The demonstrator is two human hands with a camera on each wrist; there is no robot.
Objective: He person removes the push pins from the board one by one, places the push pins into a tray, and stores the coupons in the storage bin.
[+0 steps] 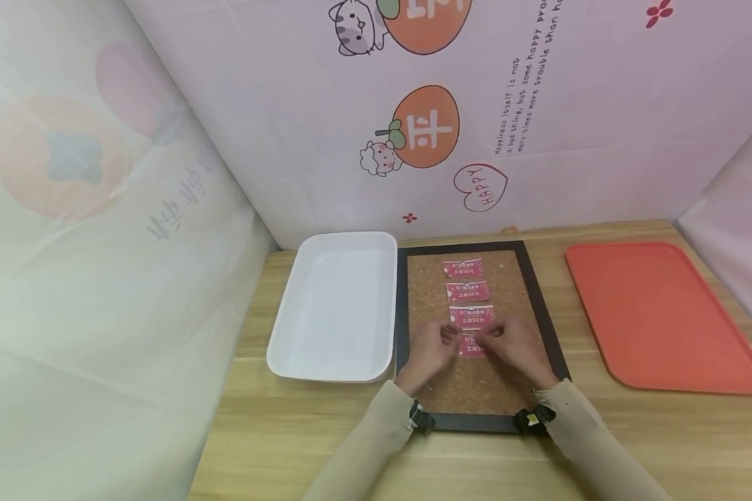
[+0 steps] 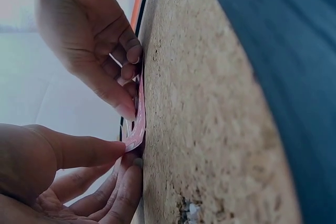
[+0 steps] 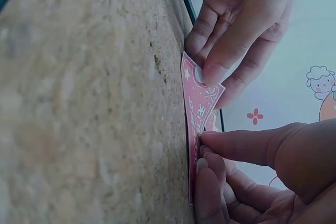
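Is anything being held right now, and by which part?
Yes: the lowest pink coupon, pinched at its left end by the left hand. The right hand is at its upper edge; its exact hold is unclear.

On a table (image 1: 288,424), a corkboard (image 1: 476,390) is placed between a bin (image 1: 341,306) at left and a serving tray (image 1: 664,316) at right; four coupons (image 1: 468,291) are ranged on it in a column, back to front; the nearest coupon (image 1: 471,348) is flanked by the left hand (image 1: 431,346) and the right hand (image 1: 517,346); behind, a wall cloth (image 1: 319,160) is hung.
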